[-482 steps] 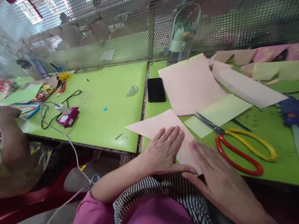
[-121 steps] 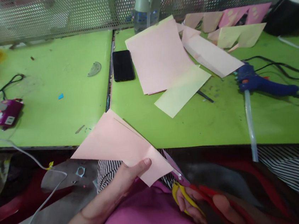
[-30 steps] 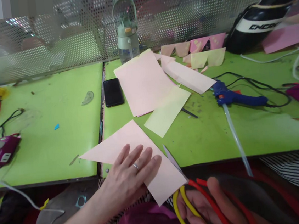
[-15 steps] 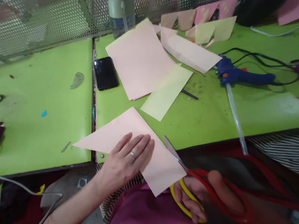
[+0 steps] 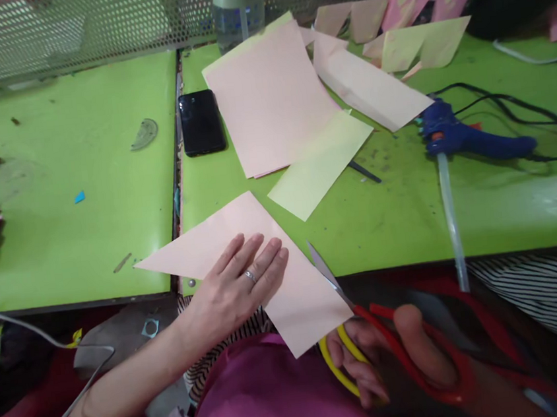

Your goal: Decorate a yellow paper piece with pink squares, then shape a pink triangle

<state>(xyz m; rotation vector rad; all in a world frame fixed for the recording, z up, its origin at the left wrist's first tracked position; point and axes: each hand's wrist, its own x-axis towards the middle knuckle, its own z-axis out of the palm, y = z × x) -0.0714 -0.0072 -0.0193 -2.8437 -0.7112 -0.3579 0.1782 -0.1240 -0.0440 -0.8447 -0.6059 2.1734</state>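
A folded pale pink paper triangle (image 5: 222, 241) lies across the front edge of the green table (image 5: 399, 222), its lower corner hanging over my lap. My left hand (image 5: 237, 286) lies flat on it with fingers stretched out, a ring on one finger. My right hand (image 5: 388, 356) is below the table edge, fingers and thumb through the red and yellow handles of the scissors (image 5: 354, 320). The blades point up and left, right beside the paper's right edge.
Behind lie a large pink sheet (image 5: 267, 97), a yellow sheet (image 5: 318, 164), a folded pink strip (image 5: 370, 86), a black phone (image 5: 201, 122) and a blue glue gun (image 5: 470, 138) with its cable. A bottle (image 5: 237, 7) stands by the perforated screen. A striped sleeve (image 5: 546, 293) is at right.
The view has tipped down slightly. My left hand stays flat on the pink triangle and my right hand keeps the scissors beside the paper's right edge.
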